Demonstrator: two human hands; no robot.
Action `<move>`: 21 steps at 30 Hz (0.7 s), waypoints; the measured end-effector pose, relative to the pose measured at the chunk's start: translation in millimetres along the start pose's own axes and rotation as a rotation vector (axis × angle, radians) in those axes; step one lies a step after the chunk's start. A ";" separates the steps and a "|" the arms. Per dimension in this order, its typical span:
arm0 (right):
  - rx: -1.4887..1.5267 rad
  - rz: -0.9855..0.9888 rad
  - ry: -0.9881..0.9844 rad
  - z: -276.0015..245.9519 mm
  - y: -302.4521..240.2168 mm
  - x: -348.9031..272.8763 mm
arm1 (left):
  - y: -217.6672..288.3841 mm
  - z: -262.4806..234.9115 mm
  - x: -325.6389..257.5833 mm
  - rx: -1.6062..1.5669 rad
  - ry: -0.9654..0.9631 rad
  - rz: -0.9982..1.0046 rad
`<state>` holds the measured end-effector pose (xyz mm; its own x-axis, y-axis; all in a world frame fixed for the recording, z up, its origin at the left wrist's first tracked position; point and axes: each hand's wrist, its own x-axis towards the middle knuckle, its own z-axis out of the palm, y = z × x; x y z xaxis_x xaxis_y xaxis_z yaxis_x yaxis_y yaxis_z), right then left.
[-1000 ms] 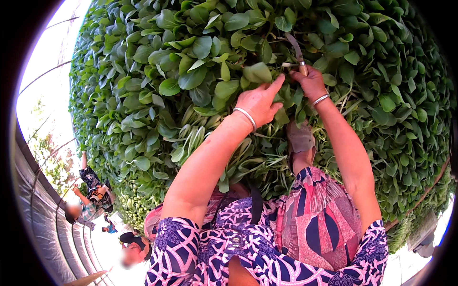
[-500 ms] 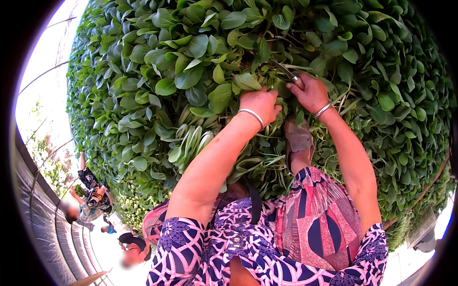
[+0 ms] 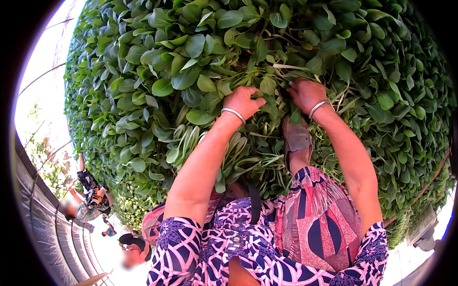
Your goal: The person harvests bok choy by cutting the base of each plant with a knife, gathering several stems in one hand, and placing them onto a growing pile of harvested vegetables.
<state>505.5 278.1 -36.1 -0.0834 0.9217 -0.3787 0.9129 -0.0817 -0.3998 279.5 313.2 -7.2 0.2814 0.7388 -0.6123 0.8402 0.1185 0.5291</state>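
Down in the thick bed of broad-leaved green vegetable plants, both of the person's hands are buried among the stems. The left hand, a thin silver bangle at its wrist, has its grip pressed together round a cluster of pale stalks and leaves near the middle of the bed. The right hand, also with a bangle, is curled shut in the same clump just beside it; whether it holds a tool I cannot tell, as the fingers are sunk in foliage.

Judging by how things lie, the picking looks barely dented: leaves stand unbroken on every side, and I see no gathered heap or basket. Some limp, pale-stemmed plants lie flattened under the left forearm, though whether they are cut I cannot say.

The person crouches right on the crop, one foot in a worn brown sandal planted among the leaves, patterned purple sleeves and a red-and-blue wrap below. The place is outdoors and bright; along the left a grey ribbed sheet wall curves past, with other people on the pale ground beside it.
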 end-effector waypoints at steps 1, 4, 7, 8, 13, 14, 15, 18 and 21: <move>-0.025 0.014 0.000 6.6 1.9 0.9 | -1.1 2.4 0.3 -0.002 0.014 0.025; -0.104 -0.044 0.125 12.3 0.2 -1.2 | -8.0 7.1 -1.6 -0.018 0.030 0.042; -0.126 -0.005 0.112 13.1 1.3 -0.1 | -4.6 11.0 -4.1 0.006 0.020 0.039; -0.134 -0.004 0.093 10.7 0.6 -0.2 | -3.3 13.6 -7.3 0.056 0.048 0.076; -0.081 0.016 0.015 4.8 3.5 -2.0 | 4.2 27.0 -19.5 0.308 0.090 0.137; -0.077 -0.016 0.011 3.8 4.2 -2.4 | 7.3 26.8 -20.7 0.311 0.050 0.104; -0.073 -0.048 0.006 2.3 5.0 -2.3 | 6.3 27.8 -21.3 0.297 0.070 0.107; -0.108 -0.043 -0.073 -3.0 1.7 3.6 | 2.7 32.0 -20.3 0.229 0.102 0.106; -0.140 0.007 -0.149 -6.3 -5.0 6.5 | 0.8 28.1 -20.7 0.138 0.082 0.077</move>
<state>502.9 286.9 -31.3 -0.1253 0.8539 -0.5051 0.9596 -0.0249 -0.2802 287.3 279.3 -10.6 0.3135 0.7946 -0.5200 0.8747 -0.0284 0.4839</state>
